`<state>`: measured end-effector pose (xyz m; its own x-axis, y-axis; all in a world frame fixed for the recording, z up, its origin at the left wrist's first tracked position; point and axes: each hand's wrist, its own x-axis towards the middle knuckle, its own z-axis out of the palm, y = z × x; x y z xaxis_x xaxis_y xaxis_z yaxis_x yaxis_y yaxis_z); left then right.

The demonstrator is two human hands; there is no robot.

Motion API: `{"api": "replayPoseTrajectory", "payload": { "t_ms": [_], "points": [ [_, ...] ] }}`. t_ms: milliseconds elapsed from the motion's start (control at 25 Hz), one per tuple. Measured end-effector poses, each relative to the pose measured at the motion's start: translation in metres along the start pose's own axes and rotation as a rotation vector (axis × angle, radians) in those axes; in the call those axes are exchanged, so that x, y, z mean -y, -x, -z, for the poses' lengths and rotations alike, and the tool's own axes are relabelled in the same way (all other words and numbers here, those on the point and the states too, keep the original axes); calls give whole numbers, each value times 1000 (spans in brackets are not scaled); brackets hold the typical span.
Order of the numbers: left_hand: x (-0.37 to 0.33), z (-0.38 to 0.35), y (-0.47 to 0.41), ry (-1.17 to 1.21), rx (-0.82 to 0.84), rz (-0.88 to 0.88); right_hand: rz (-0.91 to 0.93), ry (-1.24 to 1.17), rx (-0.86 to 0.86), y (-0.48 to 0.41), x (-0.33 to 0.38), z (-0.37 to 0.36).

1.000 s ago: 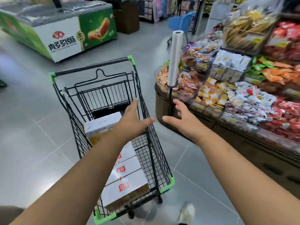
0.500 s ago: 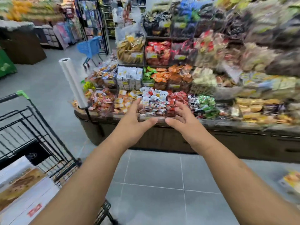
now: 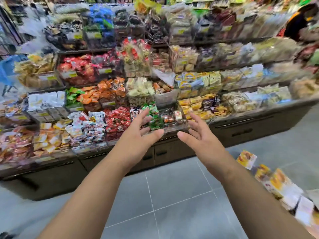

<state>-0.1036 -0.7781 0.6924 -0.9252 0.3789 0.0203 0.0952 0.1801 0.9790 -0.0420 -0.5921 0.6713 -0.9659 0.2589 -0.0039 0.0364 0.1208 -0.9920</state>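
Head view: both arms stretch forward over the grey tiled floor [image 3: 164, 195] toward a stepped snack display [image 3: 172, 149]. Its tiers probably rise backward so that every row can be seen and reached.

The left hand [image 3: 136, 137] is empty, its fingers [image 3: 143, 116] spread wide and nearly straight. The right hand [image 3: 201, 137] is also empty, its fingers [image 3: 196, 120] loosely splayed. The palms are turned partly toward each other, which suggests a two-sided scoop or grab.

Between and just beyond the hands lie the green-wrapped sweets [image 3: 155, 120], loose in a clear-fronted bin on the lowest front tier, the row nearest the aisle. The left fingertips overlap that bin in the picture, but blur hides whether they touch it.

Red-wrapped sweets [image 3: 117, 118] fill the bin to its left. Printed boxes [image 3: 276, 181] lie on the floor to the right.
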Motion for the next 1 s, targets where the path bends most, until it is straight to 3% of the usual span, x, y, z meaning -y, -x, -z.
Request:
{"api": "replayPoseTrajectory", "payload": {
  "t_ms": [440,640,1000],
  "points": [
    [-12,-128,-174,-25,410,-96,-96,22,-367,-78,-25,121],
    [-16,-191,-246,-100,657,-132,-121,14,-647,-96,-38,172],
    [-7,-375,-298,-125,964,-141,-220,-34,-1011,-59,-97,316]
  ]
}}
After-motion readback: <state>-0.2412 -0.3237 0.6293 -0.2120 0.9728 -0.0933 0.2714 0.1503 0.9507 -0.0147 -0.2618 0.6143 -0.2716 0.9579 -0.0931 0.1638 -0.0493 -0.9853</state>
